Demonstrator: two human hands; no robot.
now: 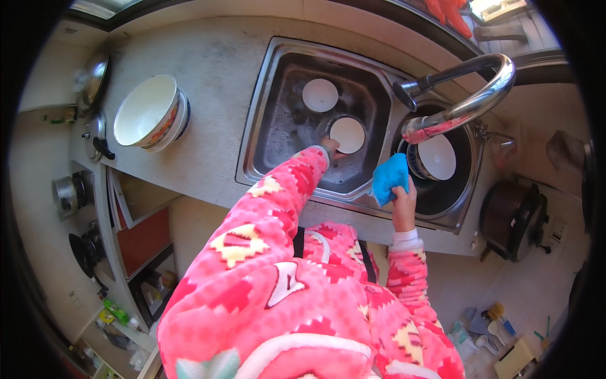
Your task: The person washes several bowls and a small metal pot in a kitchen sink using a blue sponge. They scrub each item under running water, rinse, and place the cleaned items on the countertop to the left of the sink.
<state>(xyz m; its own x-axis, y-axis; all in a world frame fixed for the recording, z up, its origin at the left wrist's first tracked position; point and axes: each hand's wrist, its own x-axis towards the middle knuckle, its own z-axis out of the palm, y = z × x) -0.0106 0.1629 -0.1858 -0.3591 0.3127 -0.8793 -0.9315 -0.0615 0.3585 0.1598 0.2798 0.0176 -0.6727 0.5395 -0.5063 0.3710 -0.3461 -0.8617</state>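
Note:
My left hand [333,146] grips the rim of a white bowl [348,135] in the large stainless steel basin [279,156]. A second white bowl [320,95] sits farther back in that basin, on its soapy, wet floor. In my right hand [404,204] is a bright blue cleaning cloth [391,178], held above the divider between the two basins. Just beyond it, a larger white bowl with a patterned outside [437,157] leans in the small round basin [426,203], partly hidden by the faucet.
A chrome gooseneck faucet [492,90] arches over the small basin. Stacked bowls [147,111] with patterned outsides stand on the counter [213,85] at the left. Pot lids [97,135] lie behind them. A dark electric cooker [511,220] stands at the right, and a steel pot [65,196] at the far left.

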